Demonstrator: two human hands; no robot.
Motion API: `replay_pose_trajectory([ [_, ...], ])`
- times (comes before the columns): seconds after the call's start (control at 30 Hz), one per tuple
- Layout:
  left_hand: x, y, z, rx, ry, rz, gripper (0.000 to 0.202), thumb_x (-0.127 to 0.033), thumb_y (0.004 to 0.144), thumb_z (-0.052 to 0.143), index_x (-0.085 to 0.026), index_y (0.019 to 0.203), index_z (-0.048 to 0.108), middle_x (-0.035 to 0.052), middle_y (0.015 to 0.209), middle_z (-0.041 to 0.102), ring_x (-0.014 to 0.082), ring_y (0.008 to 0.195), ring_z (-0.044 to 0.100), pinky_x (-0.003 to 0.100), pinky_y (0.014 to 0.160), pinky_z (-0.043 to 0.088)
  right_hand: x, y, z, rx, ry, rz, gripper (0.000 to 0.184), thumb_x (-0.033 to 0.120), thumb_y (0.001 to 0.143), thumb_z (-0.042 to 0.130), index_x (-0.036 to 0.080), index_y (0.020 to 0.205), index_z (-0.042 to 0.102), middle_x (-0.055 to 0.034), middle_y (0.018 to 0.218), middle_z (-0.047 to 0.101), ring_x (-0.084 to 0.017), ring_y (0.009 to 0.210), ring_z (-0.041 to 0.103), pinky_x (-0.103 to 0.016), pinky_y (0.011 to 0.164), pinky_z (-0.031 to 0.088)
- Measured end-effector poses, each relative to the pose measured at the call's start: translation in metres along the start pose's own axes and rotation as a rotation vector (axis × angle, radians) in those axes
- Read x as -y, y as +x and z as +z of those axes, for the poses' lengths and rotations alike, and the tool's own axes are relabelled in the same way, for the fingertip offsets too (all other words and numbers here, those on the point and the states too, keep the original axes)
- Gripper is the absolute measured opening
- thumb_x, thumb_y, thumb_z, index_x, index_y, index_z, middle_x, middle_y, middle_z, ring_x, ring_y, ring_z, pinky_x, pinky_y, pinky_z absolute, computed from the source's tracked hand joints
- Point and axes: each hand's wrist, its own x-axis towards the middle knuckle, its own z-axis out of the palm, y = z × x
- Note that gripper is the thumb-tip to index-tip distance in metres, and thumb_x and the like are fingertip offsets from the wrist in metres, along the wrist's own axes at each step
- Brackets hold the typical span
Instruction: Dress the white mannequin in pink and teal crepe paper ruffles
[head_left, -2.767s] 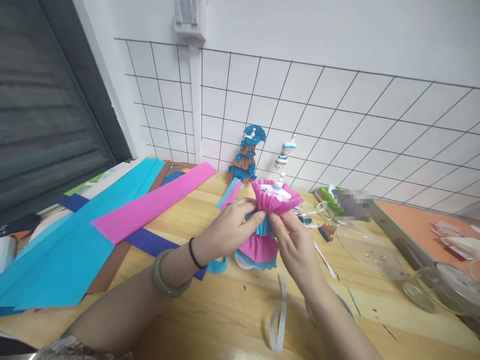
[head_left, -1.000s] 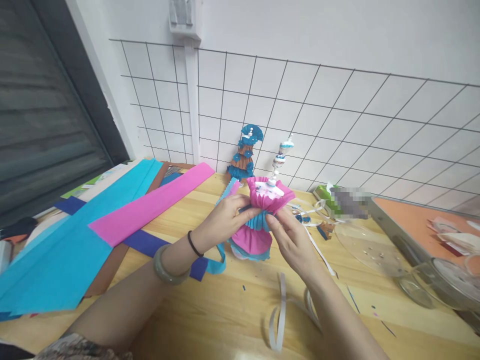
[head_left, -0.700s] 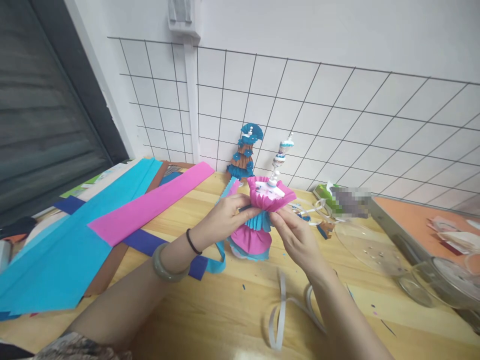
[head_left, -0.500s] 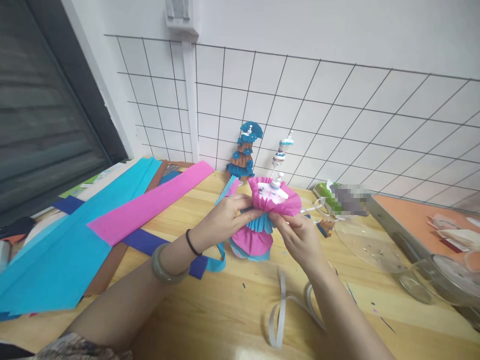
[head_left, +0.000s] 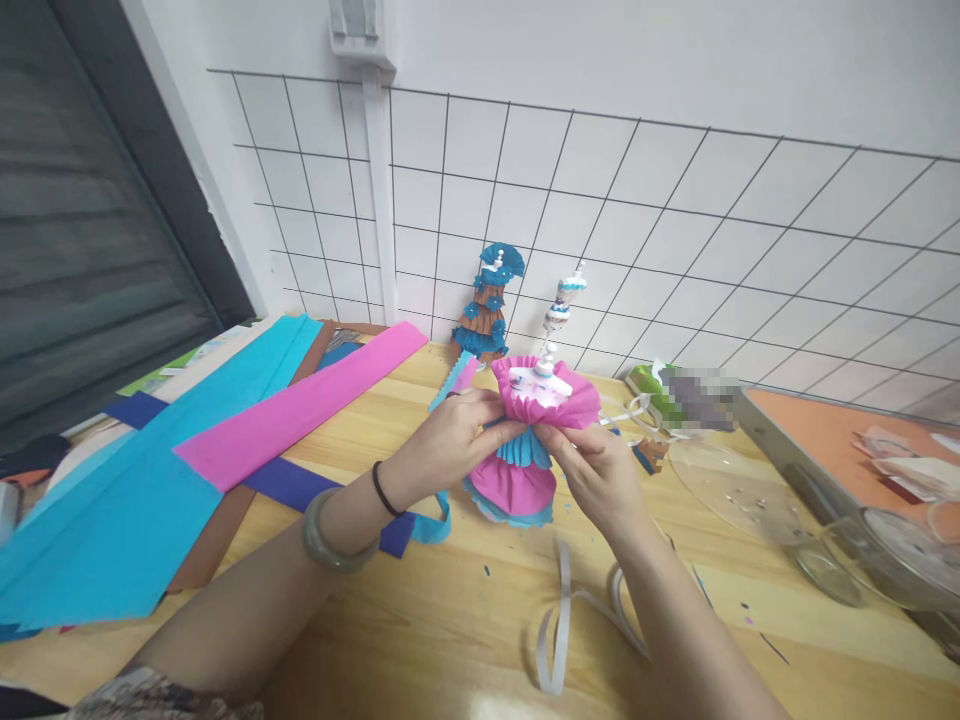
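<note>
The held dress form (head_left: pixel 523 450) is located between the left hand (head_left: pixel 459 435) and the right hand (head_left: pixel 602 468). Paper sheets (head_left: pixel 285 415) overlap on the table (head_left: pixel 442 630) to its left; two further dress forms (head_left: pixel 486 315) stand behind it, before the wall (head_left: pixel 660 60). A ribbon (head_left: pixel 562 625) lies in front; a dish (head_left: pixel 720 475) lies to the right.

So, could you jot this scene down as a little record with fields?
Left hand: pinching the paper dress under its pink top ruffle
Right hand: pinching it, opposite side
Dress colours: pink, blue, pink, blue, top to bottom
Behind: blue-and-brown dress; slim dress form
At left: pink strip lying across blue sheet
Front: curled white ribbon on wooden table
</note>
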Motion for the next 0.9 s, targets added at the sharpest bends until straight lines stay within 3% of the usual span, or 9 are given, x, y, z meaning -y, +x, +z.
replay_pose_trajectory([
  [0.1, -0.001, -0.002, 0.002, 0.004, 0.151, 0.037, 0.028, -0.033, 0.094, 0.04, -0.018, 0.108, 0.06, 0.0065, 0.108, 0.065, 0.0185, 0.106, 0.056, 0.034, 0.094, 0.044, -0.002, -0.001, 0.0, -0.017, 0.007, 0.004, 0.033, 0.034, 0.085, 0.055, 0.017, 0.057, 0.058, 0.0002, 0.06, 0.046, -0.013, 0.059, 0.044, -0.025, 0.056, 0.038],
  [0.3, -0.003, -0.007, 0.007, 0.059, 0.427, 0.12, 0.032, -0.028, 0.097, 0.03, -0.017, 0.109, 0.058, 0.0093, 0.107, 0.061, 0.0234, 0.114, 0.05, 0.042, 0.096, 0.042, 0.003, 0.002, 0.001, -0.038, 0.105, 0.044, 0.026, 0.036, 0.084, 0.056, 0.019, 0.065, 0.063, -0.0008, 0.064, 0.053, -0.016, 0.065, 0.051, -0.026, 0.056, 0.039],
  [0.6, 0.003, -0.001, -0.003, 0.02, 0.109, 0.064, 0.03, -0.032, 0.095, 0.039, -0.018, 0.107, 0.062, 0.0057, 0.1, 0.065, 0.0165, 0.101, 0.058, 0.031, 0.091, 0.046, -0.003, 0.0, -0.001, 0.033, 0.162, 0.149, 0.033, 0.041, 0.083, 0.057, 0.018, 0.06, 0.059, 0.0002, 0.059, 0.049, -0.012, 0.056, 0.043, -0.023, 0.049, 0.036],
  [0.77, 0.001, -0.001, -0.006, -0.014, 0.1, 0.08, 0.027, -0.032, 0.093, 0.044, -0.018, 0.106, 0.064, 0.0054, 0.101, 0.066, 0.0159, 0.099, 0.059, 0.03, 0.091, 0.046, 0.0, -0.002, -0.001, 0.056, 0.14, 0.178, 0.04, 0.045, 0.084, 0.054, 0.017, 0.054, 0.053, 0.0024, 0.051, 0.04, -0.01, 0.049, 0.037, -0.024, 0.047, 0.033],
  [0.9, -0.001, -0.001, -0.008, 0.0, 0.066, 0.055, 0.027, -0.032, 0.093, 0.044, -0.018, 0.105, 0.063, 0.006, 0.103, 0.067, 0.0173, 0.102, 0.058, 0.032, 0.091, 0.045, 0.006, -0.001, 0.0, 0.055, 0.149, 0.14, 0.035, 0.043, 0.085, 0.054, 0.018, 0.06, 0.056, 0.0012, 0.057, 0.046, -0.012, 0.054, 0.042, -0.024, 0.05, 0.036],
])
